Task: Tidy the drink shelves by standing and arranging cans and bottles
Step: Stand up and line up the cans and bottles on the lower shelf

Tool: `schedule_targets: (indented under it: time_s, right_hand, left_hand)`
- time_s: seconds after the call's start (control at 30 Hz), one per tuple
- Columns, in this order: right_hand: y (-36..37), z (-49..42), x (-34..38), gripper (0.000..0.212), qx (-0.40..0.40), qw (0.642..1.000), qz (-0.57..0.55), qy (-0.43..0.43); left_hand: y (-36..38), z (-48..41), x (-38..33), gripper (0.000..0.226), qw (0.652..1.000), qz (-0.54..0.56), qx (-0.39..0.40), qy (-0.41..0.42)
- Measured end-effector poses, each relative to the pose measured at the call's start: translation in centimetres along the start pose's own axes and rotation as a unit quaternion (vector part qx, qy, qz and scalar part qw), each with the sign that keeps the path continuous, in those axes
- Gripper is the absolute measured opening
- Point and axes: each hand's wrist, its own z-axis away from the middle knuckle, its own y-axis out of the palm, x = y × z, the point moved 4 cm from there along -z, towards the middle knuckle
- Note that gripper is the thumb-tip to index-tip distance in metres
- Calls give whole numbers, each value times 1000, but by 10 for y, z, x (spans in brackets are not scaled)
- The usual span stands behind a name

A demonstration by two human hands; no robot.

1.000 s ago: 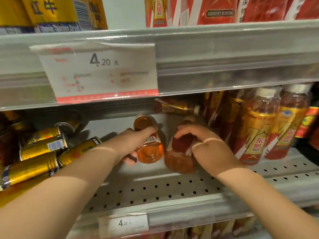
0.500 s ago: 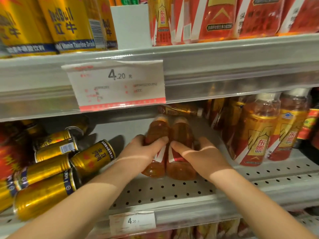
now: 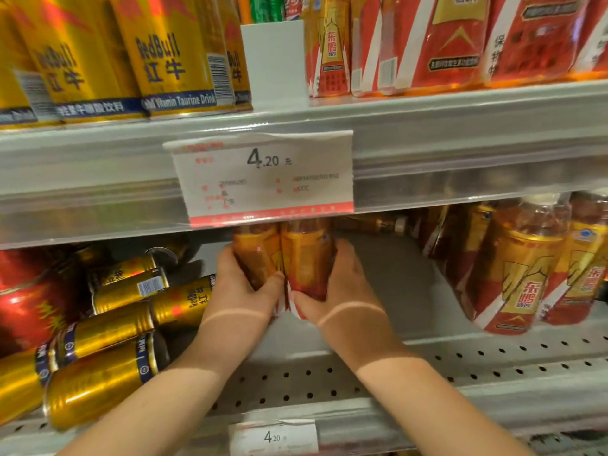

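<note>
Two amber plastic bottles with gold-and-red labels, the left bottle [image 3: 258, 255] and the right bottle [image 3: 307, 255], are shown upright and touching side by side at the middle of the grey perforated metal shelf [image 3: 493, 360]. Their caps are hidden behind the white paper price tag [image 3: 266, 176]. The left bottle is gripped by the left hand [image 3: 243, 292], thumb laid across its front. The right bottle is gripped by the right hand [image 3: 343, 291]. The remaining fingers are curled behind the bottles, and their spread cannot be told. Gold metal cans [image 3: 105, 327] lie toppled at the left. Matching upright bottles [image 3: 519, 268] are seen at the right.
</note>
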Motion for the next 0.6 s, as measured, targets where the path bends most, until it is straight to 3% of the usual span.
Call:
schedule_targets:
  time_s: [0.17,0.3,0.37,0.5,0.6]
  right_hand:
    - [8,-9,3,94,39,998,45,9]
    - [-3,5,-15,98,74,995,54,49]
    - [-23,16,-26,86,64,995,61,43]
    - [-64,32,-39,55,60,993,99,24]
    - [-91,56,-42,43,48,986,158,-20]
  left_hand:
    - [-5,-6,-5,52,997,-63,-40,-25]
    - [-10,25,-13,68,994,-25,-102,6]
    - [-11,51,-19,63,988,2,-147,47]
    - [21,76,-31,36,989,69,-46,122]
    - [61,65,-45,35,988,17,71,135]
